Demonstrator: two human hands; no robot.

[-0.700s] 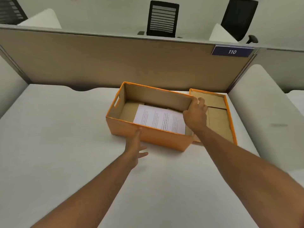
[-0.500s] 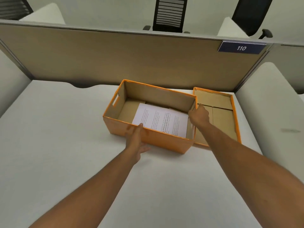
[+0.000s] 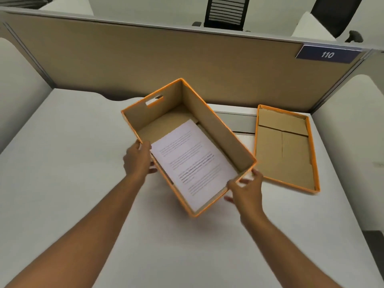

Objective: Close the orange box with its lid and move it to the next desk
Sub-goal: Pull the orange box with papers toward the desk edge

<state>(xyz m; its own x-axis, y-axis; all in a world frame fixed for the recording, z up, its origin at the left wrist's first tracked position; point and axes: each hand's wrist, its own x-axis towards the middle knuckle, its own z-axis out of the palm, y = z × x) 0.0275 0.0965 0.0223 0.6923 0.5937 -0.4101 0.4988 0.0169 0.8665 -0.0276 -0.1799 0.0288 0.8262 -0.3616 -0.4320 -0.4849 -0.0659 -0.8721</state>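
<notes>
The orange box (image 3: 218, 129) stands uncovered on the white desk, turned at a diagonal, with a printed sheet of paper (image 3: 191, 163) lying inside. My left hand (image 3: 138, 160) grips its left long wall near the front. My right hand (image 3: 246, 190) holds the box's near right corner, thumb on the rim. The orange lid (image 3: 286, 148) lies upside down on the desk to the right of the box, its brown inside facing up, apart from the box.
A tan partition (image 3: 166, 63) with a blue "110" sign (image 3: 327, 54) closes off the back of the white desk (image 3: 72, 163). Rounded white dividers stand at both sides. Black office chairs (image 3: 225, 12) show beyond the partition.
The box has been rotated from lying crosswise to a diagonal and pulled away from the lid. My right hand moved from the far right wall to the near corner; my left now grips the side.
</notes>
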